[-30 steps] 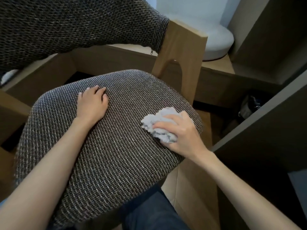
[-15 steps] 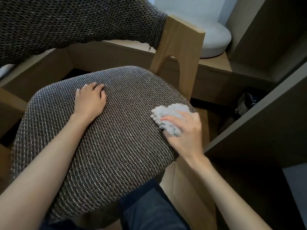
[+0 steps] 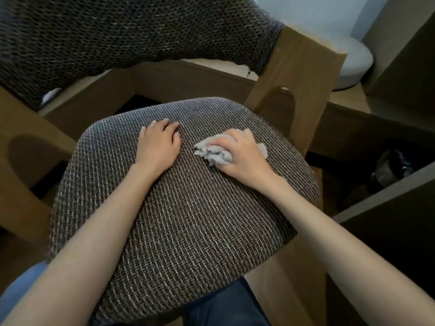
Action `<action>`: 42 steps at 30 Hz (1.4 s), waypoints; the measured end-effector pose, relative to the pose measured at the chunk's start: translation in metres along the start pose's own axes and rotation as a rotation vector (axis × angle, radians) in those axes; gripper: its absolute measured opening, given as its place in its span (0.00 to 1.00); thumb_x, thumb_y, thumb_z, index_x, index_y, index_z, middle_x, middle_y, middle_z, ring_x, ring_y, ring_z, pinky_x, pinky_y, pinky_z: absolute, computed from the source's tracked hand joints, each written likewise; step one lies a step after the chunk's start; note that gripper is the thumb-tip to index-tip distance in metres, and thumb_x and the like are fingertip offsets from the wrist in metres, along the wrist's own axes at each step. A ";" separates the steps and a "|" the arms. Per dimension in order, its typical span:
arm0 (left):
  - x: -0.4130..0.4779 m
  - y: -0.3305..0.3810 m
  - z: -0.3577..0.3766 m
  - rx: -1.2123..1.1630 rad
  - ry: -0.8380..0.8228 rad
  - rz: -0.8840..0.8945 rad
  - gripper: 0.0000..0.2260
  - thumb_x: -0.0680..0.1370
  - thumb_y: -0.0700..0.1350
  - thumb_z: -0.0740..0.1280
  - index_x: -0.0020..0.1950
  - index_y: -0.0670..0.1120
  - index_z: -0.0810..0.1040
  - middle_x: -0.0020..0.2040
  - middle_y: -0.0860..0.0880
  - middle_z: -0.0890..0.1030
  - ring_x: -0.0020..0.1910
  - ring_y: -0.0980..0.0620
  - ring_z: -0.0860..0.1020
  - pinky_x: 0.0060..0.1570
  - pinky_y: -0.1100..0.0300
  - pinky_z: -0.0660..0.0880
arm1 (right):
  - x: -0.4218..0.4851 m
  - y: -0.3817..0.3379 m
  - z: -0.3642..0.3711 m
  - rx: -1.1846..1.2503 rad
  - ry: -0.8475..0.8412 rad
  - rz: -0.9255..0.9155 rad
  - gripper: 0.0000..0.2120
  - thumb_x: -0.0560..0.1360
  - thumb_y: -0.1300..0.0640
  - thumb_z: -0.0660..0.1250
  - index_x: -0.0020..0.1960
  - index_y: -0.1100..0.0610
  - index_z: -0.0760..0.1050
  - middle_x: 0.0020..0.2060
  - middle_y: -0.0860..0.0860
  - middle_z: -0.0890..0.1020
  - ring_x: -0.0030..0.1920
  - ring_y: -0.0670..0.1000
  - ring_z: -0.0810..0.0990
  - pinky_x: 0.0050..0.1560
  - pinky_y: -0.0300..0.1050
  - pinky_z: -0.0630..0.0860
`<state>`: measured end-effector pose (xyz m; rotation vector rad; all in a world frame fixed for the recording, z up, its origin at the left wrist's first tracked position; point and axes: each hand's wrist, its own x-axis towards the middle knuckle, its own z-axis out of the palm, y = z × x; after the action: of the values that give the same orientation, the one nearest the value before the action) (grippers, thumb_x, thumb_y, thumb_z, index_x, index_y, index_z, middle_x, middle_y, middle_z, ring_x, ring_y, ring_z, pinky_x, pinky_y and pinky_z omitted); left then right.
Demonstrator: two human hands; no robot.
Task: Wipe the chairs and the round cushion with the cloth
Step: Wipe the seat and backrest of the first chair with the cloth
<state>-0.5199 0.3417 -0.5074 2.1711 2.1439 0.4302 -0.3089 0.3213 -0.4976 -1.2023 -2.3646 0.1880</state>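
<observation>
My right hand [image 3: 244,156] is curled over the bunched grey cloth [image 3: 216,152] and presses it onto the far part of the chair seat [image 3: 188,220]. My left hand [image 3: 157,147] lies flat just beside it, fingers together, steadying the seat. Wadded this small, the cloth may skip strips of the coarse weave, or snag on it and drag out of my grip. The round cushion [image 3: 353,64] sits well apart, beyond the chair seat.

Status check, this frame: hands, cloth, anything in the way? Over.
Left hand flat on chair seat, holding nothing. Right hand grips bunched cloth, pressed on seat. Left hand lies just beside cloth, possibly in its path.
</observation>
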 end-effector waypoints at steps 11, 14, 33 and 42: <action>0.007 -0.009 0.009 0.009 0.060 -0.080 0.21 0.82 0.51 0.52 0.74 0.50 0.66 0.74 0.47 0.66 0.74 0.48 0.62 0.74 0.48 0.56 | 0.185 0.043 0.075 -0.140 -0.022 0.092 0.18 0.74 0.46 0.66 0.63 0.48 0.72 0.60 0.49 0.75 0.61 0.55 0.70 0.60 0.50 0.64; 0.008 -0.011 0.009 0.012 0.062 -0.087 0.20 0.82 0.51 0.52 0.74 0.50 0.66 0.74 0.47 0.66 0.74 0.48 0.61 0.74 0.48 0.55 | 0.193 0.046 0.079 -0.109 0.017 0.078 0.16 0.73 0.46 0.66 0.59 0.50 0.76 0.56 0.49 0.78 0.59 0.54 0.72 0.59 0.48 0.63; -0.010 -0.003 0.003 0.074 -0.160 -0.138 0.23 0.83 0.54 0.44 0.78 0.53 0.52 0.79 0.48 0.51 0.77 0.45 0.48 0.75 0.44 0.43 | -0.043 -0.013 -0.031 0.219 -0.098 -0.031 0.14 0.64 0.60 0.76 0.50 0.54 0.82 0.51 0.47 0.79 0.54 0.47 0.74 0.53 0.43 0.64; -0.069 0.009 -0.003 0.094 -0.199 -0.061 0.26 0.81 0.61 0.42 0.78 0.56 0.51 0.79 0.50 0.50 0.78 0.46 0.47 0.74 0.44 0.41 | -0.116 -0.050 -0.041 0.202 0.021 -0.043 0.09 0.66 0.56 0.72 0.46 0.54 0.82 0.45 0.48 0.80 0.48 0.48 0.74 0.49 0.43 0.64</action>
<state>-0.5110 0.2723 -0.5129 2.0868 2.1536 0.1058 -0.2678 0.1961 -0.4863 -1.0517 -2.2887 0.3880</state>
